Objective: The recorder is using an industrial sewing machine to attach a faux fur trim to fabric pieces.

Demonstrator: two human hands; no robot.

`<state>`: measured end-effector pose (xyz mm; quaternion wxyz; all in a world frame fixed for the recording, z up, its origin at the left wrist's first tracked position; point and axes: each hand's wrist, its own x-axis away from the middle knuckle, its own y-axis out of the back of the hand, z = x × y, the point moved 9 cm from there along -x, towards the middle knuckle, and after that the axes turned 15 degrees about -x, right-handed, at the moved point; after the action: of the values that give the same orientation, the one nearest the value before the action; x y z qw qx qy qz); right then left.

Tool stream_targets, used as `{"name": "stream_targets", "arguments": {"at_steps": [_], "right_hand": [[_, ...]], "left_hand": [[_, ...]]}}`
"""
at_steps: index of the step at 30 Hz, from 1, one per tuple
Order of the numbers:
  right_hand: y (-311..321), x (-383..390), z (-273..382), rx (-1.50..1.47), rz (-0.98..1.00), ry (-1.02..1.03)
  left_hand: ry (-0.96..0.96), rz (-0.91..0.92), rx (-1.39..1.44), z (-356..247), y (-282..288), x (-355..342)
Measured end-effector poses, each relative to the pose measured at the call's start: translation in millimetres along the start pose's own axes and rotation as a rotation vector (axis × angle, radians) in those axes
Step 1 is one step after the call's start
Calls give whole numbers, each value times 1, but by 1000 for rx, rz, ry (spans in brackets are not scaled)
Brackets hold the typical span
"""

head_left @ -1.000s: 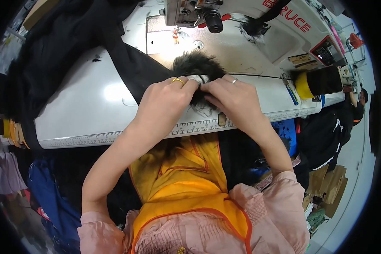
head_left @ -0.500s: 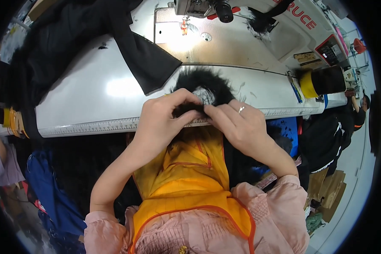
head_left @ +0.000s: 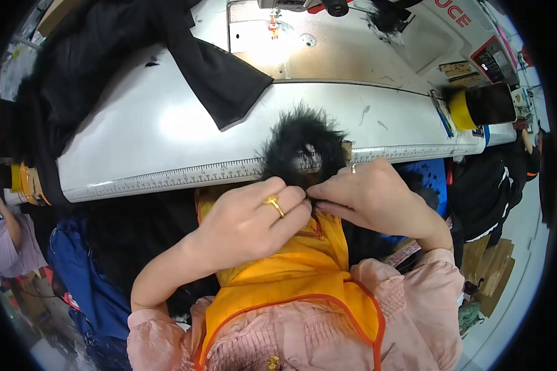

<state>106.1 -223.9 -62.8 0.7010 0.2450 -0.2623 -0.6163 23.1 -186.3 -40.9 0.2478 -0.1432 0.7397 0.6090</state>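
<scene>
A strip of black fluffy trim (head_left: 289, 139) curves into a loop at the table's front edge, its far side lying over the edge and the printed ruler. Both hands pinch the near part of the loop, just below that edge. My left hand (head_left: 244, 219), a gold ring on one finger, has its back turned up and its fingers curled in. Fingertips nearly touching it, my right hand (head_left: 374, 195) grips the trim from the other side with thumb and fingers together. The pinched ends are mostly hidden by the fingers. Behind them lies my yellow apron (head_left: 272, 272).
A sewing machine's needle area (head_left: 274, 28) is lit at the back. Black cloth (head_left: 229, 86) lies over the table's left side, its corner near the trim. At the right stands a yellow-and-black spool (head_left: 476, 110) beside pens (head_left: 442, 117). Other people sit at both sides.
Both hands have drawn toward me, off the table edge, bringing the trim loop with them. My left hand has turned so its back and ring show. The view has shifted slightly.
</scene>
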Motion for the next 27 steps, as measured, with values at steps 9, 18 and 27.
{"name": "stream_targets", "arguments": {"at_steps": [9, 18, 27], "right_hand": [[68, -14, -31, -50, -419, 52], [98, -97, 50, 144, -698, 766], [64, -165, 67, -105, -231, 644]], "left_hand": [[608, 85, -179, 158, 1, 15], [1055, -4, 1091, 205, -10, 58], [1200, -437, 1086, 204, 10, 103]]}}
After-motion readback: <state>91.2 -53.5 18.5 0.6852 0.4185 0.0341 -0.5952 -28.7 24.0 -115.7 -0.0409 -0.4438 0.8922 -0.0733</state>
